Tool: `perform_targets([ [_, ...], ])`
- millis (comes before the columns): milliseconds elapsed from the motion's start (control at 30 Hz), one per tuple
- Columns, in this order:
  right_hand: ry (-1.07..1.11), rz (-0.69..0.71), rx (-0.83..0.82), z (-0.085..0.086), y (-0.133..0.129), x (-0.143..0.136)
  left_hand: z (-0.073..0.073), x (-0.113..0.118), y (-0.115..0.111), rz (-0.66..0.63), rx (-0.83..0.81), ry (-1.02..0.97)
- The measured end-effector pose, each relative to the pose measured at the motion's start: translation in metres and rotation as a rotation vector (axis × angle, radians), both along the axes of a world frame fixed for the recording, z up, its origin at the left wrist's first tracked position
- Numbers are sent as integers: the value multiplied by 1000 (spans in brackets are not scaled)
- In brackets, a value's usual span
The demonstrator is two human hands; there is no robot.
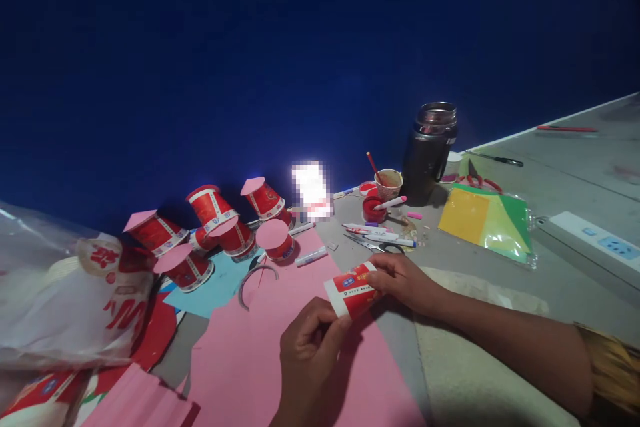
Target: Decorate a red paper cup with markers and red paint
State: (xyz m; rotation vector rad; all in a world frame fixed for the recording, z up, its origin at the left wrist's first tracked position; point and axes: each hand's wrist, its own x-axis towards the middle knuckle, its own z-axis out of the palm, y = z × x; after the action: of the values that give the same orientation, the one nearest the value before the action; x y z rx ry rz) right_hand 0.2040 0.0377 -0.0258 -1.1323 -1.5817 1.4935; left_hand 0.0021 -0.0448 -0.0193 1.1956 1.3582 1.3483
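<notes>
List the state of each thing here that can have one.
Held cup, tilted, between left hand and right hand
Flask, upright, uncapped
Paint cup, upright, stick inside
Red pot, open, pen across it
Scissors, lying flat
Power strip, visible sockets unplugged
Red-handled pliers, handles spread
Pink-topped cups, standing

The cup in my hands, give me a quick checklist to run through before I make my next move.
1. Cup held: ok, left hand at one end and right hand at the other.
2. Inside of the cup: cannot tell, it does not show.
3. Pink sheet flat below the cup: ok, its broad middle lies flat.
4. Scissors close by: ok, they lie just beyond the right hand.
5. Bottle closed: not ok, its mouth has no lid on.
6. Screen readable: cannot tell, it is a blurred bright patch.
</notes>
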Motion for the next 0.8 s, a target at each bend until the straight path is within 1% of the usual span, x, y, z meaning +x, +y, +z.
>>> perform_targets([
  [133,40,3,-53,-3,0,-3,-3,0,-2,42,8,41],
  [300,47,-9,-88,-2,0,-5,-5,-2,0,36,-26,63],
  [467,53,-7,-117,0,0,-5,-7,-3,1,6,61,134],
  [633,67,-12,-201,-6,1,-3,-11,-3,0,-39,129,198],
  [800,70,9,-163,-13,1,-2,-9,-5,-1,-26,134,191],
])
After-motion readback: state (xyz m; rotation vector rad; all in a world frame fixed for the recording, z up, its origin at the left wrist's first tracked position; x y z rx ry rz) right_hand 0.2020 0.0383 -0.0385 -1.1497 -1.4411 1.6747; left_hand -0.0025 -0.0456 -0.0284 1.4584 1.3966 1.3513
